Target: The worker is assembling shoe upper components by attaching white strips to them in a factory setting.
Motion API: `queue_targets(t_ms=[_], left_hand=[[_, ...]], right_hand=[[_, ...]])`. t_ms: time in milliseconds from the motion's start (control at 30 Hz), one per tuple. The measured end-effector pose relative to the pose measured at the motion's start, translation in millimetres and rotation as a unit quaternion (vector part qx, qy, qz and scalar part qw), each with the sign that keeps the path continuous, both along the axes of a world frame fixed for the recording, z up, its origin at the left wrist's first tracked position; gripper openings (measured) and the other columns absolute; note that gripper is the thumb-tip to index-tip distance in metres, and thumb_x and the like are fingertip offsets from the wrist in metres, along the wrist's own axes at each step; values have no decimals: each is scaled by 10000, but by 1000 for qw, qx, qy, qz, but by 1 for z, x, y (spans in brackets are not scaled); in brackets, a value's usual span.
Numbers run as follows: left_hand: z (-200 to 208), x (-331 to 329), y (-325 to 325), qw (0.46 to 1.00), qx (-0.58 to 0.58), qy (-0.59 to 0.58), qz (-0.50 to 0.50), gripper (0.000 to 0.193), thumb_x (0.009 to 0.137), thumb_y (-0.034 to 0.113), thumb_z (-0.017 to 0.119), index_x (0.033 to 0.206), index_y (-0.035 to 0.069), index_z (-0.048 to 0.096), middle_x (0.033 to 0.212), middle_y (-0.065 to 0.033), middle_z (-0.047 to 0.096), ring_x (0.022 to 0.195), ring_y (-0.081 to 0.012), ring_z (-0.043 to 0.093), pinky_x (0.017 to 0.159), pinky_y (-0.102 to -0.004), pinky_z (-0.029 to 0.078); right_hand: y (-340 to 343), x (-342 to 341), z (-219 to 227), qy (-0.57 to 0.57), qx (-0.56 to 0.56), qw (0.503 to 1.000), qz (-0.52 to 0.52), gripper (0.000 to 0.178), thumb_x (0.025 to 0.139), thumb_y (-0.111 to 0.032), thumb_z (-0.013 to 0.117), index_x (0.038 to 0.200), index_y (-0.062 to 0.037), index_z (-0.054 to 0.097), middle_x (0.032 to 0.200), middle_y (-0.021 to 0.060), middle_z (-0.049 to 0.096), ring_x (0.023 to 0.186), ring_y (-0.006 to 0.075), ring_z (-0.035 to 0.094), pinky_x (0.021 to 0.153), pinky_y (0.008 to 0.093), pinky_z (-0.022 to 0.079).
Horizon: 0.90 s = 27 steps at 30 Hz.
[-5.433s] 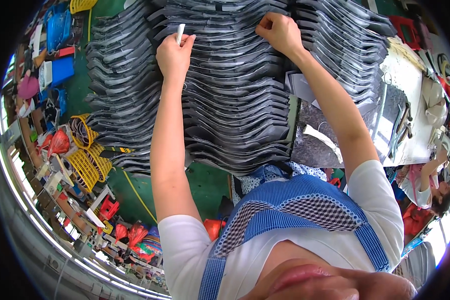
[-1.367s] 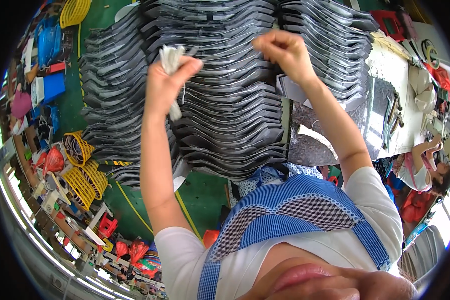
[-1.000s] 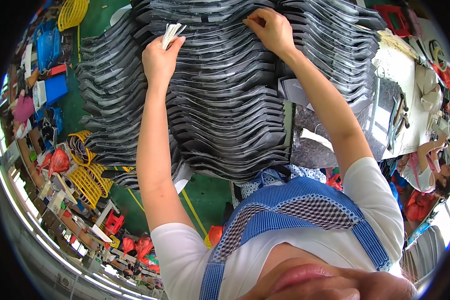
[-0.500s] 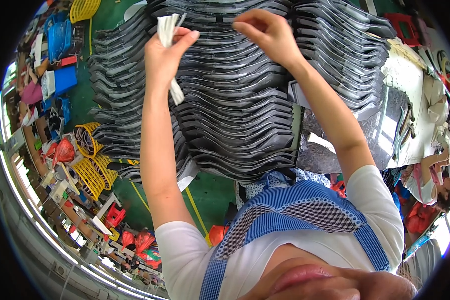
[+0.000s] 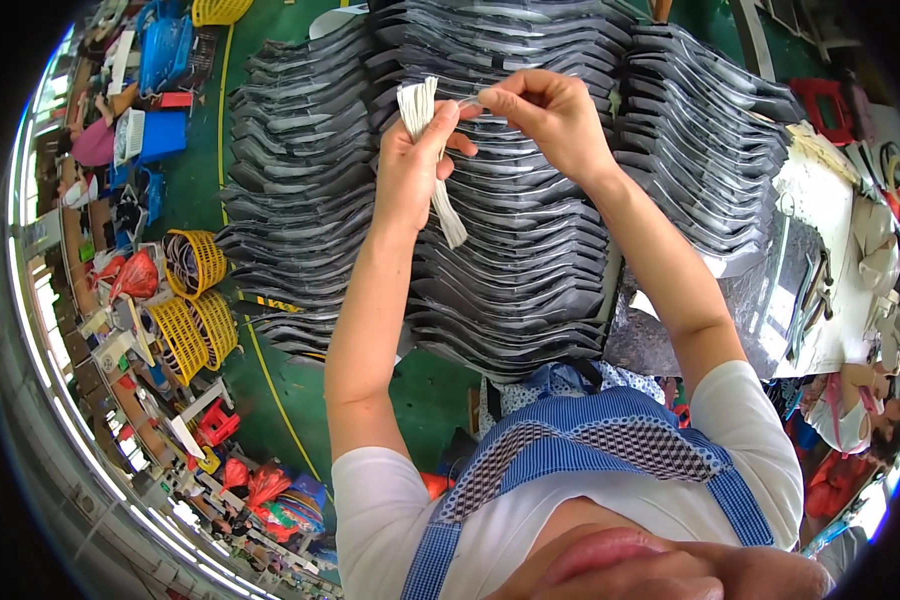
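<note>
A bundle of thin white strips (image 5: 450,218) is gripped in my left hand (image 5: 406,180), its ends sticking out above and below the fingers. My right hand (image 5: 560,125) is closed in a pinch just to the right, its fingertips almost meeting the left thumb. Something thin and pale seems to lie between the two sets of fingertips, too small to make out. Beneath both hands spread overlapping rows of dark grey, curved flat pieces (image 5: 510,270) with pale edges.
A dark, shiny board (image 5: 660,335) lies on the worktable at the right, with metal tools (image 5: 818,290) beside it. Yellow baskets (image 5: 177,340) stand on the green floor at left. A red stool (image 5: 822,110) is at far right. Another person (image 5: 855,410) sits at the right edge.
My hands have come together: the left has moved right with the white strips, and the right has come lower, its fingertips now by the left thumb. The whole view has shifted slightly.
</note>
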<state>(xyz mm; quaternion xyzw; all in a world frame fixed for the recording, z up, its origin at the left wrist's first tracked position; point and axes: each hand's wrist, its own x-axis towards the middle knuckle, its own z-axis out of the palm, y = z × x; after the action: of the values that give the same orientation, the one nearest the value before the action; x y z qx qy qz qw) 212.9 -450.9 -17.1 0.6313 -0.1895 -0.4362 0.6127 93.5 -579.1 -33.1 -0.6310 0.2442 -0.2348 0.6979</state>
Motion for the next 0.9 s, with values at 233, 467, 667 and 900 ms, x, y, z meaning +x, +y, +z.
queue_targets(t_ms=[233,467,667,900], left_hand=[[-6,41,55,955,-135,-8,264,305,956,298,555,809,31,574,594,43,480,468,-20,408,406,-189,267],[11,-17,19,994,-98,-57,4,540,791,87,722,1278,4,504,1114,-124,628,647,-29,534,551,-165,395],[5,9,2,980,81,-125,-135,158,805,171,741,860,30,695,644,33,583,509,-12,433,463,-171,314],[-52,67,-32,921,147,-353,-67,264,800,233,750,875,-14,695,730,-40,680,664,-104,610,628,-247,465]], right_hand=[[-30,-66,-52,120,-143,975,-119,161,854,-158,677,832,1,657,646,2,581,561,63,475,519,238,410],[10,-53,-17,-18,-60,998,3,49,867,-41,654,904,-12,668,841,7,629,736,58,550,656,203,454],[-22,-68,-20,12,-69,998,-5,88,865,-71,663,905,7,670,861,30,643,721,67,565,647,207,472],[-81,-37,-90,135,-351,918,-127,118,795,-156,697,860,-60,676,782,89,610,690,240,611,628,323,491]])
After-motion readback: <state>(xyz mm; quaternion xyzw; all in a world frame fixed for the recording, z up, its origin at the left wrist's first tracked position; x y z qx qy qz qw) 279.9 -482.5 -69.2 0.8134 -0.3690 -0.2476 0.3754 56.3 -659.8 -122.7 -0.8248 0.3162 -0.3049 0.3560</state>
